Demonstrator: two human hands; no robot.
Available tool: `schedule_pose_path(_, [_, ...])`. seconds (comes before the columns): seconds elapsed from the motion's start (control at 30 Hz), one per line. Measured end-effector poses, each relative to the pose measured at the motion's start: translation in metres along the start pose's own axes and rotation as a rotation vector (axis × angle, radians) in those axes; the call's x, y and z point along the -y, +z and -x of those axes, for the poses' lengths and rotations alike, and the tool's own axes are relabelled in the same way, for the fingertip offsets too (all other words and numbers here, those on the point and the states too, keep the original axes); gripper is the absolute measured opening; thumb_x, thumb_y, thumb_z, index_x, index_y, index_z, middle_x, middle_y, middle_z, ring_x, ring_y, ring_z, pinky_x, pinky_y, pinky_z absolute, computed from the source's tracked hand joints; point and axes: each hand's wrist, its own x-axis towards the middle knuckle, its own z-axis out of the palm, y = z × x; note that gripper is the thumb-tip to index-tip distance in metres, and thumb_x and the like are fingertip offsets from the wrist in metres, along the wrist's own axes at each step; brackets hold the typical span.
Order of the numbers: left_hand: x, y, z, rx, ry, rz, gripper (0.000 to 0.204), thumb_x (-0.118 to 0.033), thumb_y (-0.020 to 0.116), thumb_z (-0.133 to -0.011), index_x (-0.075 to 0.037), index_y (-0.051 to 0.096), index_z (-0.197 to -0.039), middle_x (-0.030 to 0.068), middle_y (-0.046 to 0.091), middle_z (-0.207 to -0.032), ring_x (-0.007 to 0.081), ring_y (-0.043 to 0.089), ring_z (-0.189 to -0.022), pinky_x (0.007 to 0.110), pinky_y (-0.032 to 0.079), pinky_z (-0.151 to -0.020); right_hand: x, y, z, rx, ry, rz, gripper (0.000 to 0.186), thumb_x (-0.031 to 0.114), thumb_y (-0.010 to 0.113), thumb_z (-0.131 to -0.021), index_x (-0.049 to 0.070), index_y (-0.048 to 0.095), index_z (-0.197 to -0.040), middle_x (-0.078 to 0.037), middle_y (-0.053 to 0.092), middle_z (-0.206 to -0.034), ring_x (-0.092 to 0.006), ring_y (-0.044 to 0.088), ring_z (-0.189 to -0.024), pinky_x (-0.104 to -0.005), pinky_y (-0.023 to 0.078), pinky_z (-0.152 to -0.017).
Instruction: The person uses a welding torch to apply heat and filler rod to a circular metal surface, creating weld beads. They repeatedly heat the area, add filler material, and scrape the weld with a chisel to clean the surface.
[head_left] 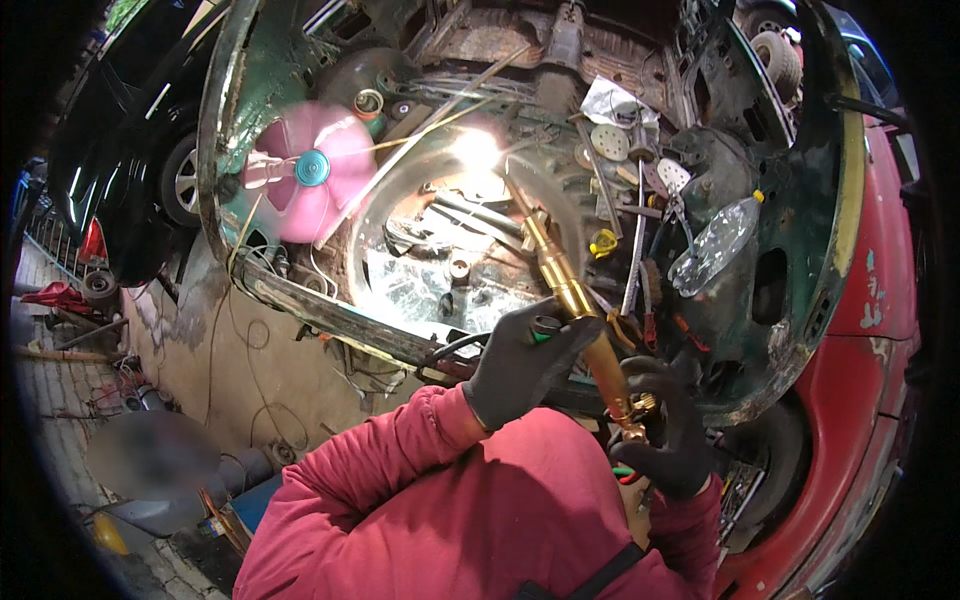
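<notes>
A brass gas torch (567,285) points up and away from me, its thin tip over the car's open rear floor. My left hand (525,362), in a black glove, is closed with its fingers against the torch's middle. A small green thing (545,327) shows at those fingers; I cannot make out what it is. Around the valve end of the torch, my right hand (675,430), also gloved in black, is closed near the brass knob (645,403). Short bits of red and green hose (624,474) show below that end.
A bright lamp glow (474,150) lights the round floor well (360,235). To its left stands a pink fan (313,168). Sanding discs (610,142), a clear plastic bottle (718,245), pliers (625,330) and rods lie right. A red car panel (868,290) flanks the right side.
</notes>
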Motion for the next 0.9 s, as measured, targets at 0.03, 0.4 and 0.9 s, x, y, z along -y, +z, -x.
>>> schedule_pose_path(0.03, [0.006, -0.004, -0.002, -0.027, -0.022, 0.019, 0.026, -0.025, 0.076, -0.110, 0.001, 0.074, -0.109, -0.0064, 0.061, -0.077, 0.0016, 0.050, -0.071, 0.027, 0.041, -0.059, -0.002, -0.003, 0.002, 0.041, -0.086, 0.059, 0.071, 0.014, 0.099, -0.081, 0.010, 0.065, -0.143, -0.017, 0.060, -0.152, -0.0275, 0.063, -0.138, -0.0388, 0.063, -0.097])
schedule_pose_path(0.4, [0.015, -0.010, -0.020, 0.049, 0.024, 0.032, 0.033, -0.028, 0.070, -0.113, 0.002, 0.070, -0.128, 0.0012, 0.068, -0.079, 0.0084, 0.062, -0.061, 0.027, 0.051, -0.057, -0.012, 0.003, 0.008, -0.178, -0.093, 0.229, 0.049, -0.008, 0.084, -0.086, 0.005, 0.067, -0.131, -0.019, 0.060, -0.155, -0.0289, 0.065, -0.136, -0.0403, 0.058, -0.106])
schedule_pose_path(0.9, [0.039, -0.125, -0.053, -0.167, 0.144, 0.144, 0.042, -0.038, 0.047, -0.117, -0.005, 0.061, -0.138, 0.0031, 0.061, -0.101, 0.0165, 0.064, -0.086, 0.034, 0.056, -0.074, -0.004, -0.028, 0.023, -0.199, -0.027, 0.250, 0.045, 0.006, 0.089, -0.085, 0.008, 0.076, -0.128, -0.019, 0.071, -0.143, -0.0345, 0.070, -0.130, -0.0453, 0.056, -0.107])
